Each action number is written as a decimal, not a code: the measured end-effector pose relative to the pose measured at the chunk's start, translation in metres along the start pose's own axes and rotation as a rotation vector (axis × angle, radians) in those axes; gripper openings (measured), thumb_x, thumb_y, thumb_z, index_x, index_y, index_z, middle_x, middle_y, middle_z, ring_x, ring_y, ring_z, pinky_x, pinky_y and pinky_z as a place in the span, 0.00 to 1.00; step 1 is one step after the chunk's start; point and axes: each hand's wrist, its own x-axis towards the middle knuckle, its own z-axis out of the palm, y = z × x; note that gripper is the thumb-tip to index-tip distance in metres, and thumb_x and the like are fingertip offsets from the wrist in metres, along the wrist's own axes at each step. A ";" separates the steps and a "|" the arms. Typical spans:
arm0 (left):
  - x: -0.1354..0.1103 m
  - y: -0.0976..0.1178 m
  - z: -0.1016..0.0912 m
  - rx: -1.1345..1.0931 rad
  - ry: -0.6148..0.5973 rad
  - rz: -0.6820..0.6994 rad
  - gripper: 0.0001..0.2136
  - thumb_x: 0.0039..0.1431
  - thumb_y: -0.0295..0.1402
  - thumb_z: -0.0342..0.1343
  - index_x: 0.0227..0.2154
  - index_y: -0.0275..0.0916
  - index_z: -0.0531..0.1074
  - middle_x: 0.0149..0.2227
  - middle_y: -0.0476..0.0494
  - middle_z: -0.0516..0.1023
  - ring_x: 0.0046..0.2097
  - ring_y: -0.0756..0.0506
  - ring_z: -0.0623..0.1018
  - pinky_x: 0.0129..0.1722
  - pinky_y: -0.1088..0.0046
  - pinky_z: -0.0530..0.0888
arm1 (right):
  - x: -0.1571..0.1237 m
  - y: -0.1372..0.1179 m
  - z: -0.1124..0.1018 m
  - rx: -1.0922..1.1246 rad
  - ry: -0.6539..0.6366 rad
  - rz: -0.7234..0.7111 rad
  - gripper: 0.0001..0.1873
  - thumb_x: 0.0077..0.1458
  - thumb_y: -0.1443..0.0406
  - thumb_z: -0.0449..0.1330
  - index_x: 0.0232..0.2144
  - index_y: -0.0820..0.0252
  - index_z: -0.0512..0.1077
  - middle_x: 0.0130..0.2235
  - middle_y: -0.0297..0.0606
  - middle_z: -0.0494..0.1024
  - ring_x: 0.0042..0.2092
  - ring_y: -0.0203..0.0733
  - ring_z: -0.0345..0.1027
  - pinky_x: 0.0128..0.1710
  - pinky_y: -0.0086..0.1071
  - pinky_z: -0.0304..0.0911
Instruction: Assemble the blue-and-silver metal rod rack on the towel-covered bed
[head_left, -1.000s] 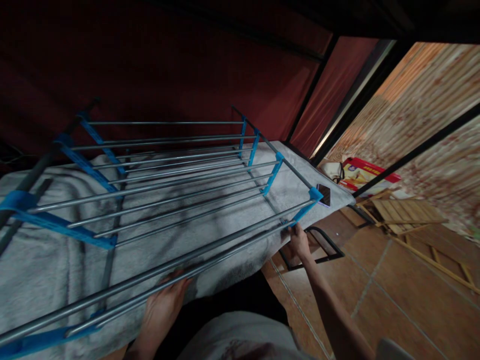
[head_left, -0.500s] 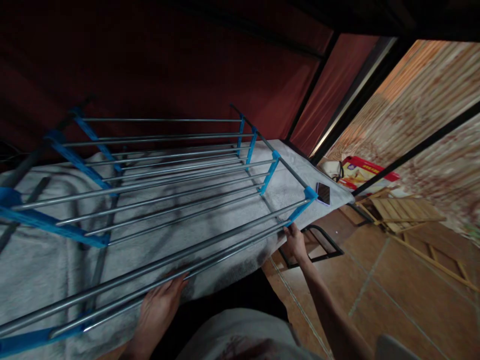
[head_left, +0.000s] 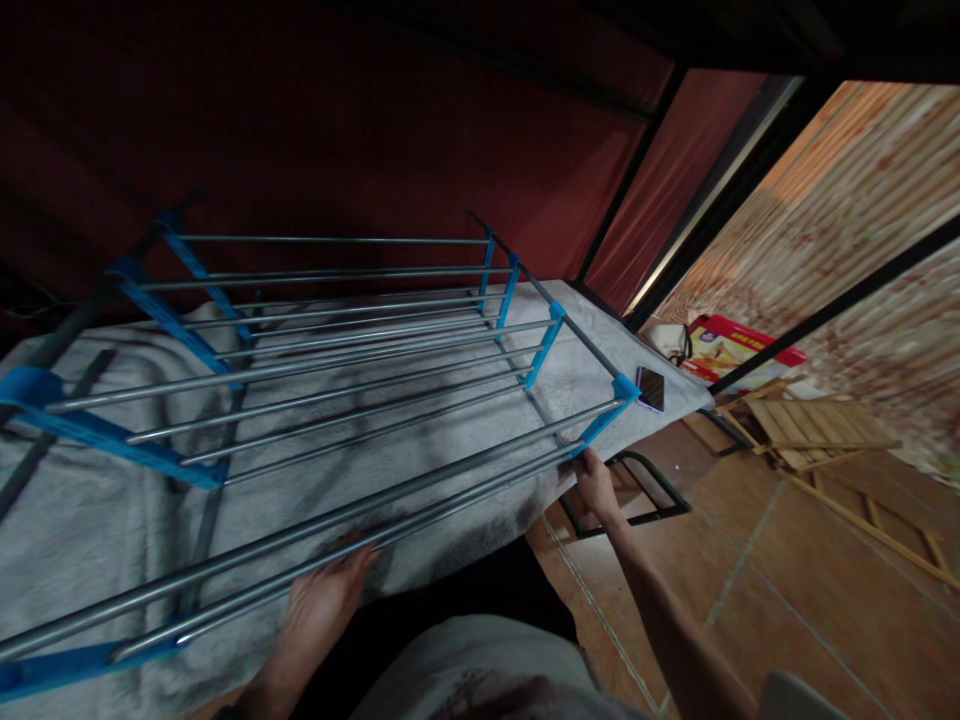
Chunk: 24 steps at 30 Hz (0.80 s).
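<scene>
Stretching across the left and middle of the frame, a rack (head_left: pixel 322 362) rested on a grey plush blanket (head_left: pixel 480 530). Its straight, metallic grey tubes (head_left: pixel 375 501) ran in rows from the left side towards the right of centre, a dull shine along their tops. Bright blue brackets (head_left: pixel 544 345) held the tube ends at either side, and were themselves fixed along darker grey posts (head_left: pixel 587 341), one slanting down through the upper left and another slanting down right of centre. The tubes nearest the person crossed the frame on a diagonal, from the lower left up to the right of centre, and the blanket showed through the gaps between the rows.

At the lower left of centre, the left hand (head_left: pixel 330 592) lay against the low front tube, partly open, its fingers reaching up under the metal. The tube hid some of them, so I could not tell whether they wrapped around it. Right of centre, the right hand (head_left: pixel 595 480) was closed at the far end of the same low row, fingers and thumb pinching the corner where tube met blue bracket. A dark-screened phone (head_left: pixel 651 389) lay on the blanket just beyond that corner.
</scene>
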 end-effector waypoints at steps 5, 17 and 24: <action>0.007 -0.001 -0.006 0.047 0.043 0.056 0.19 0.72 0.38 0.42 0.40 0.48 0.80 0.41 0.45 0.86 0.39 0.39 0.84 0.40 0.61 0.79 | -0.001 0.001 0.001 0.003 -0.005 0.002 0.15 0.54 0.61 0.50 0.39 0.59 0.73 0.38 0.43 0.80 0.41 0.50 0.73 0.45 0.40 0.66; 0.001 -0.002 0.014 -0.034 -0.013 0.005 0.16 0.70 0.35 0.45 0.46 0.47 0.80 0.48 0.43 0.85 0.49 0.40 0.83 0.49 0.62 0.80 | 0.001 0.008 0.017 0.088 0.056 0.057 0.18 0.48 0.59 0.54 0.41 0.59 0.72 0.39 0.41 0.79 0.41 0.47 0.70 0.46 0.40 0.66; -0.008 -0.003 0.021 -0.016 0.070 0.003 0.15 0.71 0.38 0.48 0.52 0.44 0.76 0.54 0.40 0.82 0.55 0.39 0.81 0.56 0.60 0.77 | 0.008 0.011 0.012 0.184 -0.002 0.058 0.21 0.46 0.57 0.57 0.42 0.60 0.75 0.43 0.43 0.80 0.45 0.48 0.72 0.49 0.42 0.68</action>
